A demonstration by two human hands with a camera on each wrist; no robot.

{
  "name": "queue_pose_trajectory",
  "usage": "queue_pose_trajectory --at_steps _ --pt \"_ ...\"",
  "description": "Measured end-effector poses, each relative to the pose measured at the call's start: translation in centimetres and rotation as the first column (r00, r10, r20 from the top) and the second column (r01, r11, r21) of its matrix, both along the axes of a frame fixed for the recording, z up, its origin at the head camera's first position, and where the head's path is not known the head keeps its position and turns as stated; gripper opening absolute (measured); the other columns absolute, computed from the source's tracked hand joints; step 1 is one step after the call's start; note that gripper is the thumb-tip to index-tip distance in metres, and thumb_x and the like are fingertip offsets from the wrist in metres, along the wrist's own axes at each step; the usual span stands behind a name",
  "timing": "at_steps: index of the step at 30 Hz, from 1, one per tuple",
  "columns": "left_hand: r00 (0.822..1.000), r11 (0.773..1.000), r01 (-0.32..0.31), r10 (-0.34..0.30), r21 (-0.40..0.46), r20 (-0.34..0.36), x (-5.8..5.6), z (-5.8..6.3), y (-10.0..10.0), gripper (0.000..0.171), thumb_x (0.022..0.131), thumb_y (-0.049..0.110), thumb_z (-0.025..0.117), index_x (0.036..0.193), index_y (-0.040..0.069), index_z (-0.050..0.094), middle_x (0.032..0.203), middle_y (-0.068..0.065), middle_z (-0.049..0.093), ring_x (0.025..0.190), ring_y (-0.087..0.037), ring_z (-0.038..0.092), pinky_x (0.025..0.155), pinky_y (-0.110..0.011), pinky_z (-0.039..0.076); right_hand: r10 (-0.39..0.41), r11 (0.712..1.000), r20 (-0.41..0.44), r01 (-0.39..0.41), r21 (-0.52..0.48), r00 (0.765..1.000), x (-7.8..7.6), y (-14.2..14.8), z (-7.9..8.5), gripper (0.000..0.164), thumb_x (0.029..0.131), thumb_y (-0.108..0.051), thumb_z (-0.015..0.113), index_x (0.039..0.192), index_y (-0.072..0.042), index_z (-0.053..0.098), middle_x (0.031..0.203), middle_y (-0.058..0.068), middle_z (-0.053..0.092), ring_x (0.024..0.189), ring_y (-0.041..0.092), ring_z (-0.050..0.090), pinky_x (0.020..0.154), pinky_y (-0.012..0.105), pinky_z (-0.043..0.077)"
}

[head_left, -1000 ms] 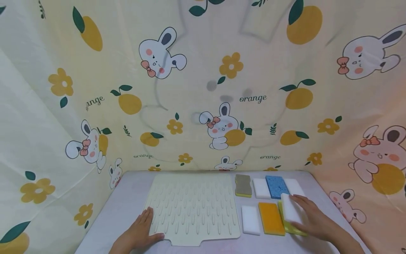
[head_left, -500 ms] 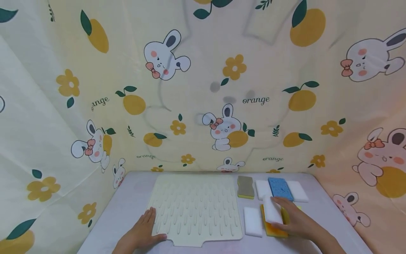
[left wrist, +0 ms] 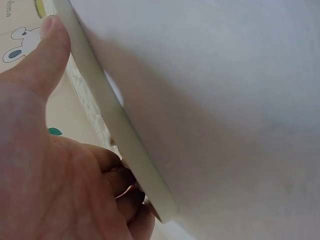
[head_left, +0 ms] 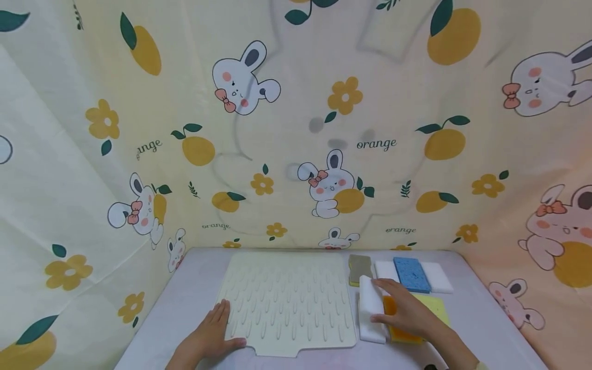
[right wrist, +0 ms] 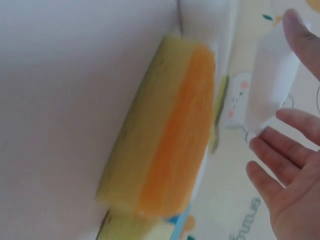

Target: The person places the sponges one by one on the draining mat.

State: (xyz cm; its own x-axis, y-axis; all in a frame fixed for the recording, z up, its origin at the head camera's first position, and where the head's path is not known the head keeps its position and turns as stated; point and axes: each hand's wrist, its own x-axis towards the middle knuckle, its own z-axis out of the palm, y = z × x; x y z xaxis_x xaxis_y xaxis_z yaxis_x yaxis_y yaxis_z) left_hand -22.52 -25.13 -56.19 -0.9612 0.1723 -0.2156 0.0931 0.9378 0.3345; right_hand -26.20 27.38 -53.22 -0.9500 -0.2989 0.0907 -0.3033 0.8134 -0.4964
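A cream drying board (head_left: 287, 298) with raised ridges lies flat on the table. My left hand (head_left: 205, 331) rests on its near left corner, fingers straight along the left edge, thumb at the front edge. In the left wrist view, fingers and thumb touch the board's rim (left wrist: 107, 102). My right hand (head_left: 409, 311) pinches a white sponge (head_left: 371, 300) between thumb and fingers, raised and tilted over another white sponge (head_left: 372, 336) beside the board. Below that hand lies an orange sponge (head_left: 404, 336) with a yellow underside, showing large in the right wrist view (right wrist: 165, 135).
Right of the orange sponge is a yellow one (head_left: 435, 306). Behind stand a grey-and-yellow sponge (head_left: 360, 267), a white one (head_left: 384, 268), a blue one (head_left: 411, 275) and another white one (head_left: 439, 277). A printed curtain (head_left: 277, 128) surrounds the table (head_left: 157, 318).
My right hand has carried the white sponge leftward, from over the yellow sponge, past the orange one, to over the white sponge beside the board. My left hand has stayed on the board.
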Motion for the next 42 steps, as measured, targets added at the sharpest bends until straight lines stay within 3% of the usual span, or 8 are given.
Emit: queue_pose_trajectory --at_steps 5,17,24,35,42 --pt "1.000 1.000 0.010 -0.010 -0.002 -0.016 0.1 0.1 0.0 0.125 0.084 0.069 0.080 0.160 -0.017 0.029 0.169 -0.037 0.026 0.158 -0.052 0.024 0.130 -0.063 0.023 0.045 0.999 -0.072 -0.047 -0.014 0.996 -0.4 -1.5 -0.2 0.102 0.079 -0.063 0.089 0.159 -0.013 0.051 0.159 0.018 0.052 0.143 0.046 0.051 0.109 0.068 0.050" --pt "1.000 0.999 0.015 -0.015 0.036 -0.022 -0.4 -1.3 -0.7 0.138 0.079 0.084 0.072 0.162 -0.016 0.024 0.170 -0.037 0.022 0.160 -0.053 0.018 0.130 -0.065 0.016 0.050 0.998 -0.067 -0.052 -0.032 0.996 -1.3 -5.5 -0.1 0.101 0.079 -0.057 0.093 0.160 -0.013 0.051 0.162 0.015 0.048 0.148 0.043 0.048 0.113 0.064 0.049" --pt "1.000 1.000 0.005 -0.005 0.003 0.022 -0.2 -0.2 -0.2 0.135 0.080 0.078 0.077 0.162 -0.016 0.023 0.171 -0.036 0.021 0.160 -0.053 0.019 0.130 -0.065 0.017 0.072 0.996 -0.078 -0.076 -0.042 0.994 -1.7 -8.0 0.1 0.102 0.078 -0.056 0.094 0.160 -0.012 0.051 0.163 0.017 0.048 0.146 0.043 0.049 0.113 0.064 0.049" --pt "1.000 1.000 -0.009 0.010 -0.028 0.027 -0.3 -0.1 0.1 0.128 0.083 0.071 0.081 0.162 -0.014 0.027 0.171 -0.034 0.024 0.160 -0.051 0.022 0.130 -0.063 0.021 0.148 0.988 -0.173 -0.154 -0.018 0.974 -3.1 -11.7 0.3 0.100 0.080 -0.052 0.094 0.157 -0.005 0.052 0.158 0.020 0.052 0.142 0.043 0.053 0.112 0.062 0.050" --pt "0.999 0.999 -0.030 0.031 -0.016 0.035 -0.1 0.3 0.4 0.126 0.083 0.068 0.082 0.163 -0.013 0.027 0.171 -0.033 0.024 0.160 -0.050 0.021 0.131 -0.061 0.021 0.186 0.980 -0.169 -0.194 -0.033 0.968 -4.0 -13.8 0.0 0.099 0.081 -0.049 0.094 0.157 -0.003 0.050 0.158 0.019 0.052 0.142 0.041 0.053 0.110 0.059 0.053"
